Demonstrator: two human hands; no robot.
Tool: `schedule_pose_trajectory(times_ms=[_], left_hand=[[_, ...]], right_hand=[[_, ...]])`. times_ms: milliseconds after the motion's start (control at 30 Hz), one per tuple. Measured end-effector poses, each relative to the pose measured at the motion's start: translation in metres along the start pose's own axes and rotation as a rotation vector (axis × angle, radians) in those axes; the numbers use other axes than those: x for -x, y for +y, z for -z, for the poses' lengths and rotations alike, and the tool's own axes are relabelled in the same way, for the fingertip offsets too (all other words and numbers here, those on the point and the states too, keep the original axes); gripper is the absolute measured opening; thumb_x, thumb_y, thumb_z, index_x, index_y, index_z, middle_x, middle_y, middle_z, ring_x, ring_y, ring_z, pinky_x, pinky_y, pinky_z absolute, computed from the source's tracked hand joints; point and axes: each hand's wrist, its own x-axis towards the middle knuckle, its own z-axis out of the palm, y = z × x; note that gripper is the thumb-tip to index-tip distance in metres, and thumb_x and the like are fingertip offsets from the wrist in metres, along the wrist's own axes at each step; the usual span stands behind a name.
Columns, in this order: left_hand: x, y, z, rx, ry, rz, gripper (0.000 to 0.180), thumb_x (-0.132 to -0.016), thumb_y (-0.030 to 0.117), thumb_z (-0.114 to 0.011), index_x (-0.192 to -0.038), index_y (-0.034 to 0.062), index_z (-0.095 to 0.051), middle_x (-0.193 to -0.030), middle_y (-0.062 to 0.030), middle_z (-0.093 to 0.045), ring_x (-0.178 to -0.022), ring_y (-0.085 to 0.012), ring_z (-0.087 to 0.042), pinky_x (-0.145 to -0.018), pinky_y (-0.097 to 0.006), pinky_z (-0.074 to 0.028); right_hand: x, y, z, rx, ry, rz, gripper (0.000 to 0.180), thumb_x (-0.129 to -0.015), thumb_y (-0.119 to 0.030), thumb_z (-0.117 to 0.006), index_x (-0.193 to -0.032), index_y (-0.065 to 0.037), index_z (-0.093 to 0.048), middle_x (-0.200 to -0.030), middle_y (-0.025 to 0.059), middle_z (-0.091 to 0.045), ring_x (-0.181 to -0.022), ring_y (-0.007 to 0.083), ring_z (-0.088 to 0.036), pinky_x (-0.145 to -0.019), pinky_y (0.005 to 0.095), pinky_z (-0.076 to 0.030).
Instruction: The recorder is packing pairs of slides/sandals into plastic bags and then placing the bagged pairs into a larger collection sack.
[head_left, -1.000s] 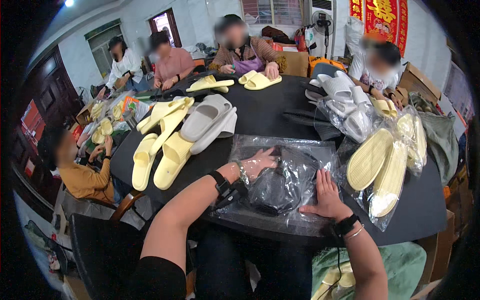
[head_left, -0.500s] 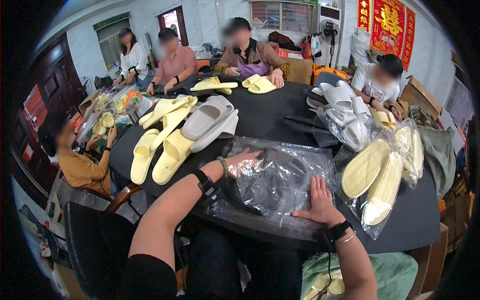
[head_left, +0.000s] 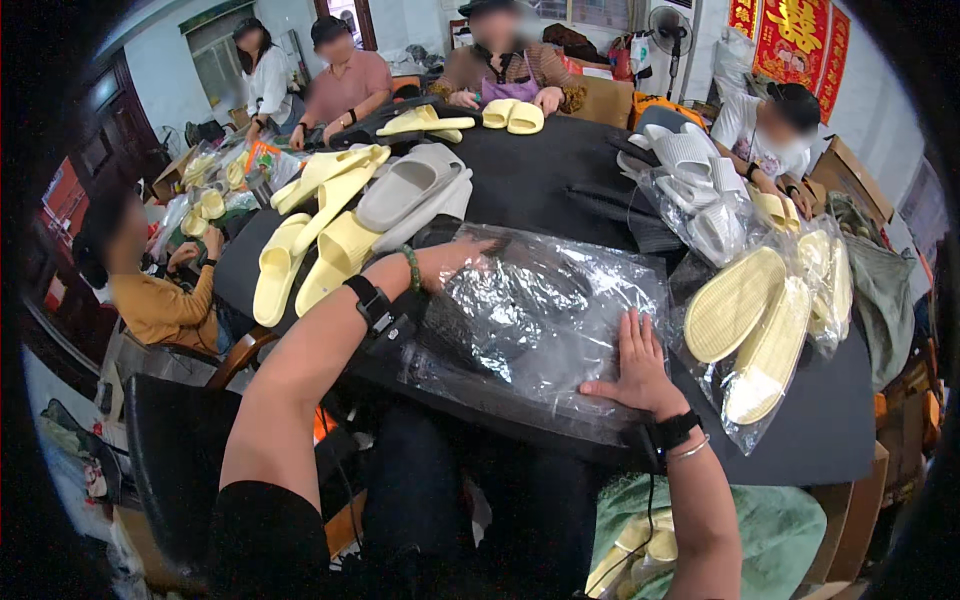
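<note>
A clear plastic bag [head_left: 570, 365] lies flat on the black table in front of me, with dark slippers [head_left: 510, 300] showing through its glare. My left hand [head_left: 458, 262] reaches into the bag's upper left side beside the slippers. Its fingers look stretched out, partly hidden by shiny film. Pressed flat on the bag's right part is my right hand [head_left: 645, 365], fingers straight and thumb spread. Just right of it, a pair of yellow slippers [head_left: 735, 305] rests soles up in clear plastic.
Yellow slippers [head_left: 345, 250] and grey slippers [head_left: 410, 190] are heaped at the left of the table [head_left: 530, 180]. Bagged grey slippers [head_left: 690, 165] lie at the right. Several people sit or stand around. Below the right edge is a green sack [head_left: 770, 525] with yellow slippers.
My left hand has moved up and left along the bag, now near its upper left side. My right hand stays flat on the plastic. The far person's yellow slippers have been turned.
</note>
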Motion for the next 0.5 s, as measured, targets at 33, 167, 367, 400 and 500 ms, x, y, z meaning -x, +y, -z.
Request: schedule_pose_trajectory(times_ms=[33,167,367,400,500], left_hand=[[0.004,-0.001,-0.003,0.049,0.042,-0.042,0.037,-0.07,0.023,-0.077,-0.103,0.0137,-0.064,-0.128,-0.0092,-0.057,-0.144,-0.0394,-0.019,-0.117,-0.058,-0.011],[0.02,0.011,0.011,0.151,0.124,0.035,0.037,-0.071,0.014,-0.077,-0.106,0.0101,-0.065,-0.134,-0.0124,-0.054,-0.145,-0.0371,-0.021,-0.117,-0.051,-0.013],[0.031,0.048,0.041,0.135,0.125,0.143,0.045,-0.066,-0.002,-0.069,-0.109,0.0078,-0.061,-0.133,-0.0121,-0.054,-0.147,-0.0342,-0.016,-0.119,-0.053,-0.009],[0.033,0.051,0.048,0.096,0.085,0.152,0.044,-0.066,-0.001,-0.07,-0.109,0.008,-0.061,-0.132,-0.0116,-0.054,-0.147,-0.0345,-0.016,-0.118,-0.056,-0.008],[0.041,0.053,0.06,-0.01,0.034,0.116,0.042,-0.068,0.002,-0.07,-0.108,0.0101,-0.061,-0.13,-0.0092,-0.056,-0.147,-0.0356,-0.016,-0.114,-0.064,-0.006]], right_hand=[[0.002,0.0,-0.001,0.005,-0.018,-0.007,0.142,-0.057,-0.081,-0.068,-0.149,0.008,-0.008,-0.156,0.0286,-0.009,-0.146,0.044,-0.002,-0.116,0.0538,-0.012],[0.001,0.002,0.0,-0.015,-0.009,0.003,0.141,-0.057,-0.079,-0.07,-0.149,0.007,-0.008,-0.156,0.028,-0.008,-0.146,0.0436,-0.002,-0.116,0.0533,-0.012],[0.006,0.002,0.002,-0.001,0.0,-0.03,0.14,-0.056,-0.074,-0.074,-0.149,0.008,-0.008,-0.155,0.0303,-0.012,-0.145,0.0456,-0.007,-0.115,0.0544,-0.014],[0.005,0.003,0.001,-0.025,0.029,-0.01,0.14,-0.056,-0.075,-0.074,-0.149,0.008,-0.008,-0.155,0.0304,-0.01,-0.145,0.0464,-0.007,-0.115,0.054,-0.015],[0.006,-0.001,-0.001,-0.035,0.018,-0.014,0.141,-0.056,-0.076,-0.073,-0.149,0.007,-0.008,-0.155,0.0305,-0.01,-0.145,0.0465,-0.008,-0.115,0.0543,-0.014]])
